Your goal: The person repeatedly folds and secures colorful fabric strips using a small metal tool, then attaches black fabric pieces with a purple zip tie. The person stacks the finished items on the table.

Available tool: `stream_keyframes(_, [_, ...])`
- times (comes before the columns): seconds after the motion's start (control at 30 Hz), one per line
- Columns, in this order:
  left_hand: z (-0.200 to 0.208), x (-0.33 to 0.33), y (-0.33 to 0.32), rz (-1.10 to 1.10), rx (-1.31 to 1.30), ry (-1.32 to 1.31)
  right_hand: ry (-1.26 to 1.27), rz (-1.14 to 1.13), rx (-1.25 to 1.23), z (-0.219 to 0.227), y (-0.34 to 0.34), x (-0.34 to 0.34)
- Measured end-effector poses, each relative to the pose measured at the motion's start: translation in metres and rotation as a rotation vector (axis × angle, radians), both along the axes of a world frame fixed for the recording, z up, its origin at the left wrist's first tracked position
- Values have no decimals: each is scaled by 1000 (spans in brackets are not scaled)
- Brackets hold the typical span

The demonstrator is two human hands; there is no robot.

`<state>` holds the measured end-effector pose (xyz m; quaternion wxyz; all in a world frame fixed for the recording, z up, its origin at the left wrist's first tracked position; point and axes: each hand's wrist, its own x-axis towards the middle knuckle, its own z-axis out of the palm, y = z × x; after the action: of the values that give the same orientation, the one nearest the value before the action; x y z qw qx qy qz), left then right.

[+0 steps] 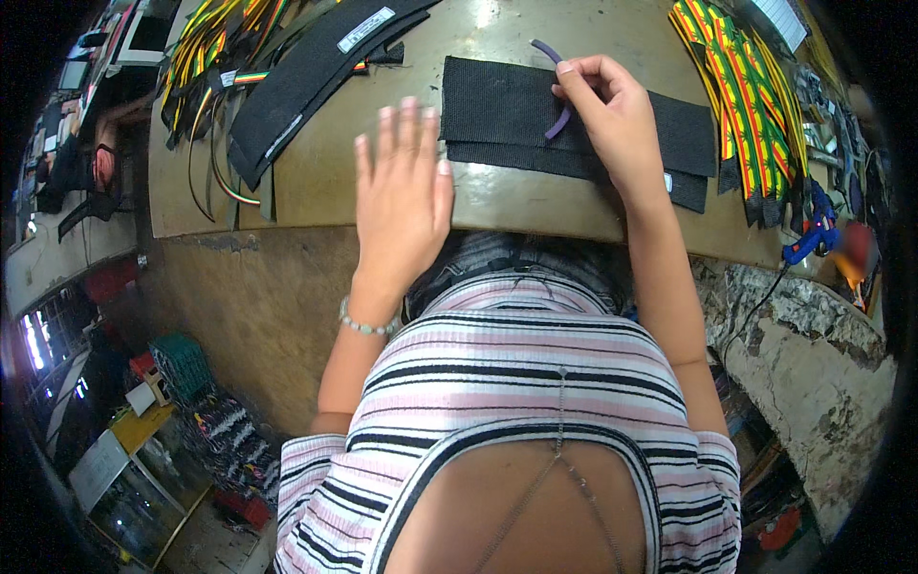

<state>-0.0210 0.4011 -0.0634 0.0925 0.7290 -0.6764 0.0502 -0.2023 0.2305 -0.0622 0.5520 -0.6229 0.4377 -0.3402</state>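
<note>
My right hand (612,115) pinches a thin, curved purple strip (547,52) between thumb and fingers. One end of the strip points up and away, the other hangs down below the fingertips. Beneath it lie wide black woven straps (497,105), overlapping lengthwise on the table. My left hand (404,177) is palm down with its fingers stretched out, beside the left end of these straps. Nothing is held in it. Whether it rests on the tabletop or hovers just over it, I cannot tell.
More black straps with white labels (325,86) lie at the left, near a bundle of yellow, green and red striped ribbons (215,57). Patterned green, yellow and red straps (746,115) lie at the right. A blue glue gun (813,230) with a cord sits by the table's right edge.
</note>
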Motion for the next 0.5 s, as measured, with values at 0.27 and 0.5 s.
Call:
stream_keyframes(0.27, [11, 78, 93, -259, -147, 175, -103, -65, -28, -1, 2, 2])
stream_keyframes(0.5, [51, 88, 66, -128, -371, 185, -161, -119, -144, 14, 8, 4])
